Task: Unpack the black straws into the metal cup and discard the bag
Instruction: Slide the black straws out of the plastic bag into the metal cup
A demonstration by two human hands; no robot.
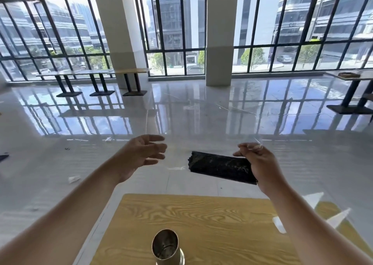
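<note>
A bundle of black straws [220, 166] inside a clear plastic bag [177, 153] hangs level in the air beyond the far edge of the wooden table [212, 214]. My right hand [256, 159] is shut on the right end of the bag and the straws. My left hand [143, 155] is spread open near the bag's clear left end; whether it touches the plastic is unclear. The empty metal cup [166, 246] stands upright on the table close to me, below both hands.
Clear plastic with white glints [314, 210] lies over the table's right side. Small scraps of litter [73, 179] dot the glossy floor. Other tables [94, 72] stand by the windows, one more table [353, 77] at far right.
</note>
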